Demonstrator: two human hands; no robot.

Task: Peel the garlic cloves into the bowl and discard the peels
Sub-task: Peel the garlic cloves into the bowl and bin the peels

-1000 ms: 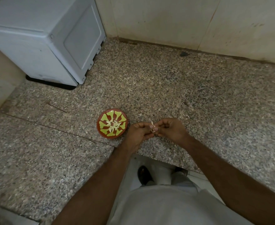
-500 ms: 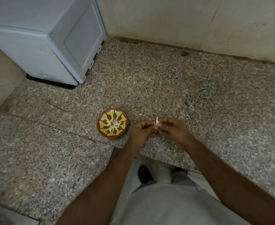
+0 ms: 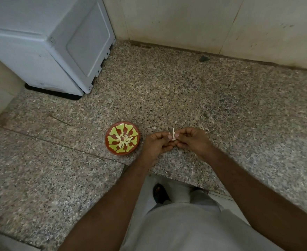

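No legible text anywhere.

Both hands meet, fingertips together

The left hand [image 3: 155, 144] and right hand [image 3: 192, 140] have curled fingers, pinching a small pale sliver between them; both forearms reach forward.

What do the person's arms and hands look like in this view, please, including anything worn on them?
Both forearms are bare up to the frame edge, with no sleeve in view. The left hand and right hand wear no gloves, and no ring, watch or bracelet is visible. Short, pale fingernails show on the fingertips.
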